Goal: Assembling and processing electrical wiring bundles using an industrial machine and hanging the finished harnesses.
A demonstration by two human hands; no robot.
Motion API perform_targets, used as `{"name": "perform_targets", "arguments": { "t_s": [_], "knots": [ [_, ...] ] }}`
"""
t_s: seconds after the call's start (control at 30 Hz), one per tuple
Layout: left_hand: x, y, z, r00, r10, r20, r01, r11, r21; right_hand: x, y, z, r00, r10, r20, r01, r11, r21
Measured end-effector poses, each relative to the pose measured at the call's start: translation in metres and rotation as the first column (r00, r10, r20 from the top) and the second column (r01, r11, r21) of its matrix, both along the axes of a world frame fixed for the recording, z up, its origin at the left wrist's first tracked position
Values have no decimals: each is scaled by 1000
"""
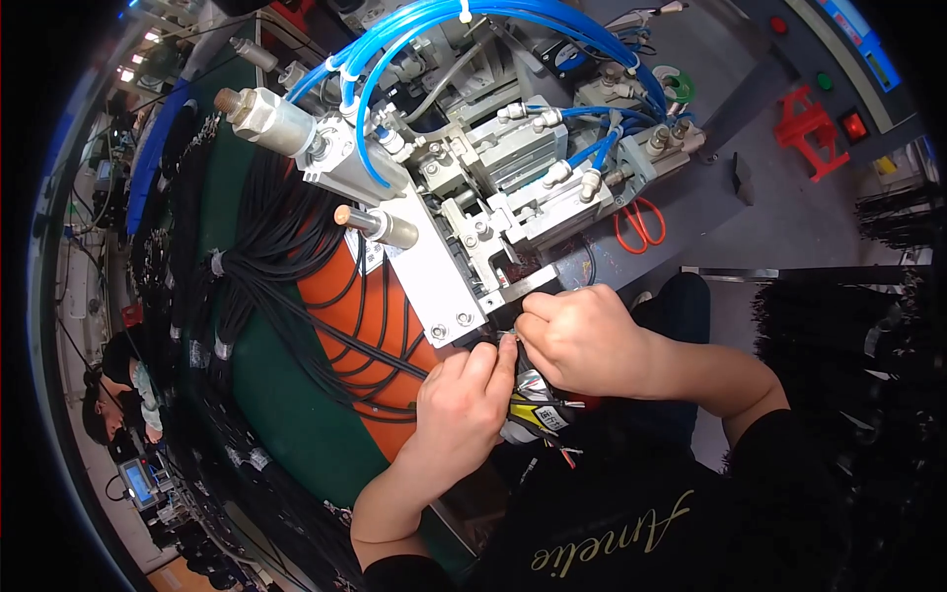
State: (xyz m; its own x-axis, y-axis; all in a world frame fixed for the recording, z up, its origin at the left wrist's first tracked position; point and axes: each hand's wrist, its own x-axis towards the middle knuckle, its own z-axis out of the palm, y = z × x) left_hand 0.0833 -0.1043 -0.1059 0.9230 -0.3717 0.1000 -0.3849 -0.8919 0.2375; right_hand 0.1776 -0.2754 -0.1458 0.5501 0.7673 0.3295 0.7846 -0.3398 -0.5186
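Note:
Right in front of the metal machine (508, 187), my two hands meet with their fingertips close together. My left hand (459, 405) is closed in a pinch on a black cable (390, 361) that runs in from the left, and a bit of thin wire shows at its fingertips. My right hand (587, 340) is closed as well, its fingers curled beside the left thumb; what they pinch is hidden. Below the hands hang several cable ends with stripped, coloured wires (567, 454), next to a yellow and white label (547, 414).
A bundle of black cables (266, 261) lies across an orange sheet (340, 296) on the green table (296, 434). Blue air hoses (473, 8) arch over the machine. Red-handled scissors (639, 227) lie right of it. Another person (123, 390) sits at the far left.

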Motion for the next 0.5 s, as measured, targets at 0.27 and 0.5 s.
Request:
{"name": "perform_targets", "arguments": {
  "t_s": [0.27,0.5],
  "knots": [
    [3,-4,5,1000,3,-29,-1,999,48,8,0,0,998,36,-52,-34,999,36],
    [0,1,-1,999,28,-15,-28,999,16,-1,-4,-13,987,-32,-157,68,972,227]
  ]
}}
